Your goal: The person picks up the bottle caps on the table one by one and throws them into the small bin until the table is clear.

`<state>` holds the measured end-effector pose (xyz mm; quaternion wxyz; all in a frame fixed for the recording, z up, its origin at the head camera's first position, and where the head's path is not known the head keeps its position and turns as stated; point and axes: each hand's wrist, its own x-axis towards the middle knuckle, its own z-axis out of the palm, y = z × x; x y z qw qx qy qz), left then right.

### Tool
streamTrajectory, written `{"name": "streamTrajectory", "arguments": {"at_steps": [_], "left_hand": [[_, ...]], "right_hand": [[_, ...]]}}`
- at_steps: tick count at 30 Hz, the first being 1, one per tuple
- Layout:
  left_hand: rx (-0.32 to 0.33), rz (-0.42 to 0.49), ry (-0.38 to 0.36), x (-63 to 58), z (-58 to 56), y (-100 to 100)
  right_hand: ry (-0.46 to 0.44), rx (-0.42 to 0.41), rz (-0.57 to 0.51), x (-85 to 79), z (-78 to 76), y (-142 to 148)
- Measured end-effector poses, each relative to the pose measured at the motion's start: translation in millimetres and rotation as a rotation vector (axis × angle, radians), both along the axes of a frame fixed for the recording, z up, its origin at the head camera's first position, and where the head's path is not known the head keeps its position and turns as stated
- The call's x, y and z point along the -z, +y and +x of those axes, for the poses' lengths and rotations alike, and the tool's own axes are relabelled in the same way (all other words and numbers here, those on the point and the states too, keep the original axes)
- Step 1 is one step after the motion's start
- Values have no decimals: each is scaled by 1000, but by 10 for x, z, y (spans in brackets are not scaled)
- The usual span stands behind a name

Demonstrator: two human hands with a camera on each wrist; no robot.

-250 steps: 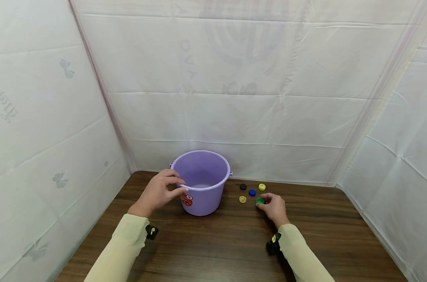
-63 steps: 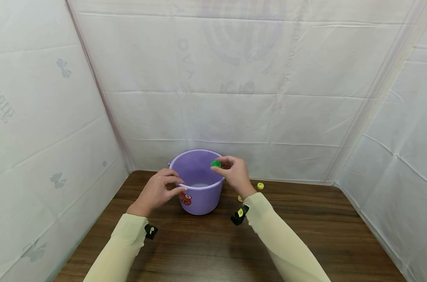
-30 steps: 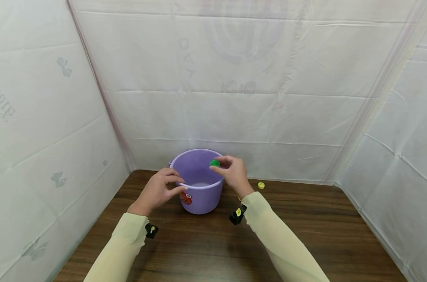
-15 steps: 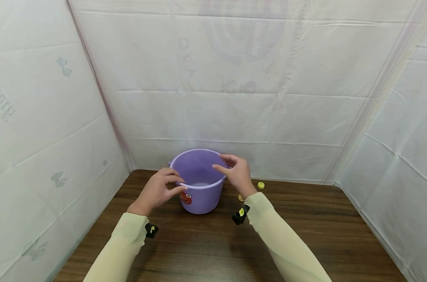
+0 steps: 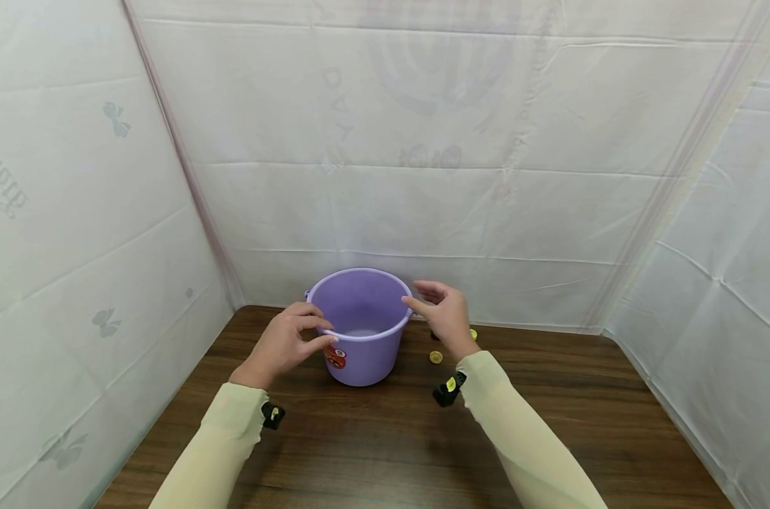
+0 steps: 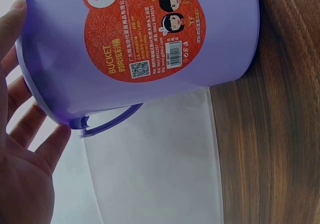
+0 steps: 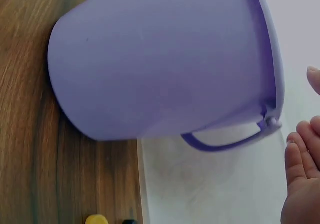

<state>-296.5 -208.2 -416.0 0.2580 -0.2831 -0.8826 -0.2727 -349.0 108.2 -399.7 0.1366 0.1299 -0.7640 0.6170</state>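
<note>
At the left hand [image 5: 283, 346], the rim of the purple bucket [image 5: 362, 362] sits in a light pinch, thumb outside and fingers reaching over; the bucket stands upright on the table [image 5: 359, 452] below that grip. Just beside the rim on the other side, the right hand [image 5: 445, 318] hangs with thumb and fingers well parted and nothing between them; the right wrist view shows it apart from the rim. Below that hand lies a yellow cap [image 5: 436, 357]; beyond it, partly hidden, are a second yellow cap [image 5: 474, 334] and a dark cap [image 7: 130, 221]. The step in hand seems to be an empty-handed pass between bucket and caps. The next move probably calls for lowering the right hand and pinching one cap's edge while the left steadies the rim.
</note>
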Motion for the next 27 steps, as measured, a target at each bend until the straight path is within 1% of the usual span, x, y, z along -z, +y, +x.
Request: {"name": "streamTrajectory", "arguments": {"at_steps": [12, 17, 21, 27], "left_hand": [[-3, -1, 2, -4, -4, 0], [-2, -1, 6, 5, -7, -2], [-6, -2, -5, 1, -2, -2], [-6, 0, -3, 4, 0, 0]], "right_hand": [[-1, 46, 26, 77, 31, 203], [-6, 67, 34, 157, 33, 273], [-4, 90, 31, 230, 34, 314], [-6, 114, 55, 353, 42, 376]]}}
